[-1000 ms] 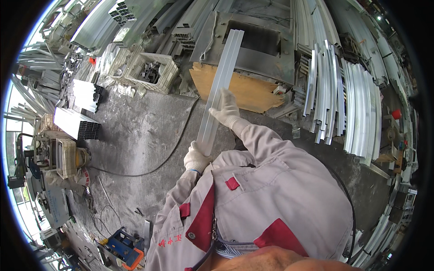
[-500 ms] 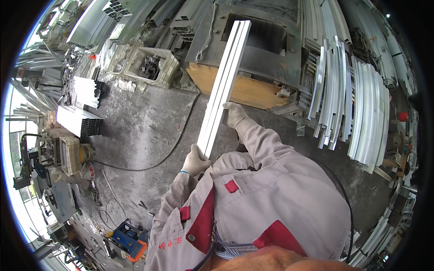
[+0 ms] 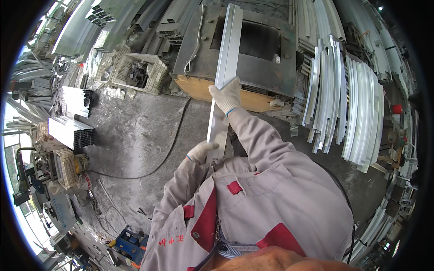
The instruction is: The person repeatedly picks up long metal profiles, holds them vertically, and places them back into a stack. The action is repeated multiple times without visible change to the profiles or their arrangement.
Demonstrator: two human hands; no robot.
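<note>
A long silver metal profile (image 3: 229, 54) stretches away from my body, its far end over the dark machine at the back. My right hand (image 3: 227, 95), in a white knitted glove, is closed across the profile at about mid-length. Close to my waist, my left hand (image 3: 203, 152), gloved the same way, is closed round the near end; some of its fingers are hidden by the profile. One broad flat face and a raised ridge along the profile are visible.
The dark metal machine (image 3: 194, 49) with an orange-brown lower panel stands ahead. Left of it sits a plastic crate (image 3: 156, 74) of offcuts. Stacked profiles (image 3: 361, 117) lie at right, a profile bundle (image 3: 68, 128) at left. A black cable (image 3: 174, 144) crosses the concrete floor.
My right hand has shifted from the profile's right side to across its top, farther along. The profile has turned about its length and moved farther forward, and my left hand is slightly nearer me.
</note>
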